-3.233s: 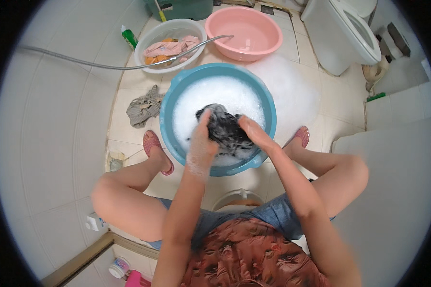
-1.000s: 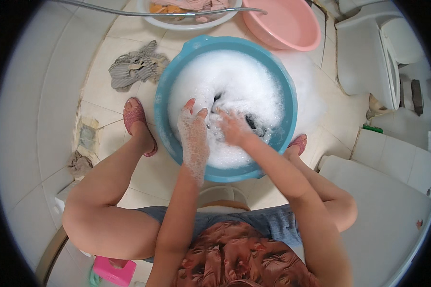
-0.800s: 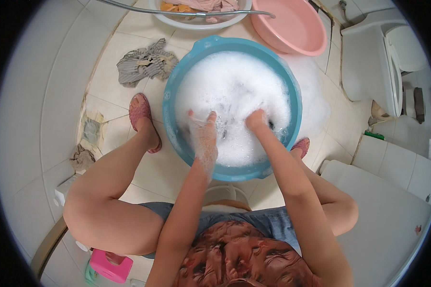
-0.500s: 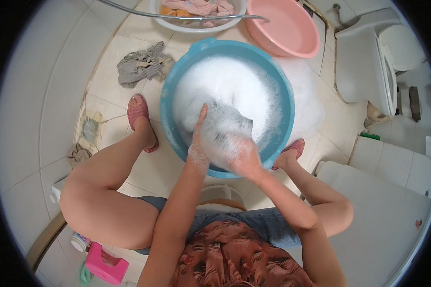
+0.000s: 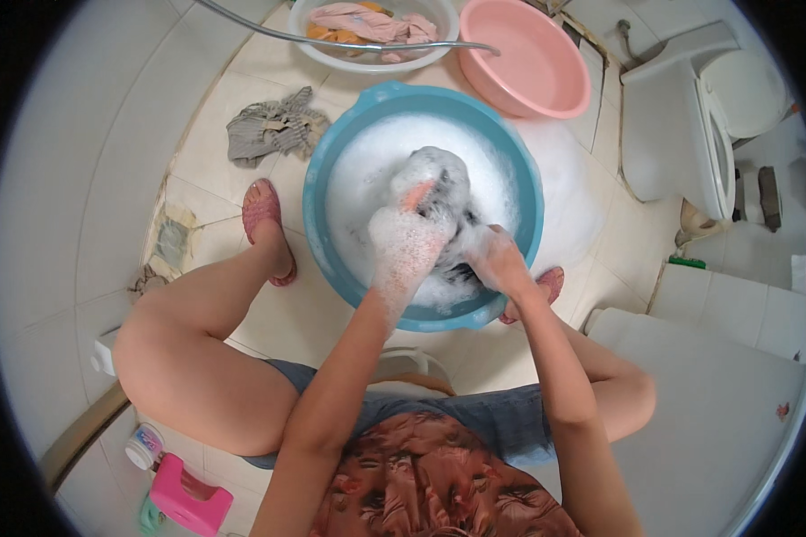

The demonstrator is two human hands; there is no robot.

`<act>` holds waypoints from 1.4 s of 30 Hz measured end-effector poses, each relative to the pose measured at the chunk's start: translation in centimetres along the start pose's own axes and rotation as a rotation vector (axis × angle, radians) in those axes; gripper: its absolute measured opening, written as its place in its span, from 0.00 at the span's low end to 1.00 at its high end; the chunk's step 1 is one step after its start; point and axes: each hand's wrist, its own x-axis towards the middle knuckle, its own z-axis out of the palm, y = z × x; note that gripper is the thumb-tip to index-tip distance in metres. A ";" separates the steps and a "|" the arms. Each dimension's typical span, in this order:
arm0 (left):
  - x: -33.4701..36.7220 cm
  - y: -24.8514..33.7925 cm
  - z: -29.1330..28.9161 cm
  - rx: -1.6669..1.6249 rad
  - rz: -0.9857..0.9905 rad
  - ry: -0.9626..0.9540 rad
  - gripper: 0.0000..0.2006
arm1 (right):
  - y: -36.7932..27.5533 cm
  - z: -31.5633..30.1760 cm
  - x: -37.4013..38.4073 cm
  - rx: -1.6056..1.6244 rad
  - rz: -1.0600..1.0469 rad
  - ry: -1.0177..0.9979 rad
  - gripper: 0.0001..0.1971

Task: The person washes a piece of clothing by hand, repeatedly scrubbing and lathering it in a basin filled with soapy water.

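Note:
Over a large blue basin of white suds, both of my hands work on a dark, foam-covered cloth. My left hand is thickly coated in lather and closed on the cloth near the middle of the basin. Closer to the basin's right side, my right hand has its fingers bent around another part of the same cloth. Foam hides most of the fingertips and the cloth's shape; its kind cannot be made out.
A grey striped garment lies on the tiles left of the basin. Beyond are a white basin of clothes, a pink basin and a hose. Foam covers floor at right, near a toilet. A pink container is lower left.
My left hand has shifted right and turned more over the cloth. My right hand has moved right and slightly up, away from the left. More dark fabric shows through the foam.

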 end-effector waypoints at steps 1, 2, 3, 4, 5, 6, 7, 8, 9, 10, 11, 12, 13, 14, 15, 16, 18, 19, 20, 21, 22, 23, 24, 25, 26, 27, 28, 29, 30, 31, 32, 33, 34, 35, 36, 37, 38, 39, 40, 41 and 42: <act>0.1 -0.4 0.1 0.154 0.159 0.077 0.18 | 0.1 -1.2 -0.2 -0.007 -0.024 -0.085 0.21; -0.2 -0.1 0.2 0.148 0.161 0.078 0.18 | 0.5 -1.4 -0.1 0.212 -0.051 0.142 0.20; -0.6 0.4 0.3 0.231 0.240 -0.008 0.16 | 0.7 -1.3 0.3 0.514 0.146 0.207 0.21; -1.0 0.7 0.4 0.316 0.319 -0.094 0.14 | 1.1 -1.3 1.0 0.816 0.346 0.269 0.23; -1.0 -0.4 1.1 0.209 0.326 -0.203 0.11 | 1.4 -1.2 1.9 0.817 0.339 0.268 0.23; -1.3 -0.5 1.7 0.206 0.329 -0.207 0.11 | 2.3 -1.1 2.6 1.200 0.459 0.097 0.26; -1.7 -0.6 2.3 0.174 0.420 -0.287 0.10 | 3.1 -1.0 2.9 1.579 0.571 -0.090 0.30; -1.9 -0.5 2.1 0.149 0.504 -0.357 0.09 | 2.0 -1.4 2.9 1.758 0.564 -0.381 0.36; -1.8 -0.3 1.7 0.218 0.412 -0.444 0.11 | 1.9 -1.1 2.9 1.836 0.535 -0.415 0.33; -1.8 -0.4 1.6 0.220 0.412 -0.443 0.11 | 1.9 -0.7 2.7 1.913 0.505 -0.447 0.31; -1.7 -0.6 1.4 0.012 0.347 -0.373 0.12 | 1.7 -0.4 2.7 1.913 0.498 -0.459 0.31; -1.8 -0.9 1.2 -0.197 0.279 -0.299 0.13 | 1.2 -0.1 2.4 1.749 0.438 -0.252 0.28; -0.4 -2.8 2.1 -0.364 0.015 -0.257 0.21 | 0.8 0.1 2.1 1.576 0.375 -0.051 0.25; -0.2 -3.0 2.7 -0.370 0.014 -0.265 0.21 | 0.3 -0.4 1.7 1.570 0.380 -0.044 0.25; -0.2 -3.2 2.6 -0.502 -0.107 -0.108 0.27 | -1.1 -1.0 1.5 1.558 0.433 0.020 0.23; -0.2 -3.5 2.5 -0.632 -0.227 0.052 0.35 | -2.5 -1.4 1.3 1.544 0.486 0.084 0.21; -0.2 -3.3 2.5 -0.852 -0.360 0.007 0.43 | -5.0 -1.9 -0.1 1.336 0.414 0.181 0.17; -0.1 -3.6 2.2 -0.974 -0.394 -0.086 0.43 | -6.0 -1.5 -1.1 1.074 0.320 0.190 0.15; 0.0 -3.5 2.3 -1.096 -0.425 -0.189 0.44 | -7.0 -1.1 -2.1 0.808 0.224 0.205 0.14; 0.0 -4.4 2.7 -1.062 -0.451 -0.200 0.38 | -7.9 0.2 -2.9 0.528 -0.003 0.360 0.11; 0.1 -5.3 3.1 -1.029 -0.475 -0.208 0.32 | -8.2 0.5 -2.6 0.384 -0.105 0.437 0.10; -0.1 -8.1 3.5 -1.099 -0.198 -0.365 0.27 | -8.8 0.9 -2.3 0.231 -0.201 0.528 0.09; -0.3 -8.8 4.0 -1.124 -0.062 -0.452 0.25 | -9.1 1.1 -2.1 0.070 -0.273 0.637 0.08; -0.5 -9.3 4.6 -1.157 0.076 -0.536 0.23 | -8.0 0.4 -0.5 0.269 -0.035 0.578 0.09; -0.5 -8.9 5.9 -1.202 -0.071 -0.446 0.18 | -7.2 0.1 0.4 0.463 0.202 0.513 0.10; -0.4 -8.5 6.8 -1.239 -0.218 -0.344 0.14 | -7.6 0.0 0.4 0.463 0.200 0.513 0.10; -0.2 -8.4 7.2 -1.271 -0.364 -0.240 0.11 | -8.1 -0.3 0.5 0.495 0.207 0.532 0.11; 0.3 -7.9 6.8 -1.153 -0.207 -0.302 0.10 | -8.4 -0.7 0.7 0.519 0.216 0.558 0.11; 0.7 -7.7 5.5 -1.156 -0.203 -0.294 0.10 | -9.6 -0.6 -0.4 0.500 0.225 0.484 0.10; 1.2 -7.6 4.0 -1.312 -0.234 -0.439 0.10 | -10.8 0.8 -1.7 0.475 0.081 0.540 0.10; 0.7 -6.9 3.7 -1.232 -0.182 -0.452 0.11 | -11.5 1.9 -2.6 0.443 -0.062 0.599 0.10; 0.1 -5.7 3.6 -1.131 -0.129 -0.461 0.11 | -11.4 1.8 -2.9 0.437 -0.102 0.587 0.08; -0.3 -4.4 3.5 -1.032 -0.074 -0.466 0.11 | -11.2 1.6 -3.1 0.434 -0.141 0.576 0.07; -1.0 -3.2 3.7 -1.062 -0.254 -0.345 0.12 | -10.2 1.4 -2.1 0.446 0.008 0.633 0.07; -1.2 -2.7 3.6 -1.080 -0.426 -0.219 0.13 | -9.6 0.1 -0.9 0.481 0.135 0.646 0.09; -0.6 -3.1 3.4 -0.942 -0.451 -0.236 0.15 | -8.1 -1.2 0.2 0.428 0.220 0.576 0.13; -0.7 -1.7 3.5 -0.924 -0.451 -0.262 0.15 | -5.8 -2.4 1.0 0.364 0.208 0.566 0.16; -1.4 0.7 3.1 -0.834 -0.443 -0.300 0.15 | -3.1 -2.9 1.6 0.379 0.232 0.534 0.17; -2.0 3.0 2.4 -0.742 -0.431 -0.328 0.14 | -2.3 -4.1 1.5 0.285 0.198 0.496 0.17; -2.2 4.7 1.5 -0.633 -0.391 -0.294 0.15 | -1.7 -5.2 1.3 0.242 0.153 0.453 0.17; -1.0 4.0 0.8 -0.733 -0.146 -0.354 0.17 | -2.1 -5.9 1.1 0.212 0.095 0.399 0.17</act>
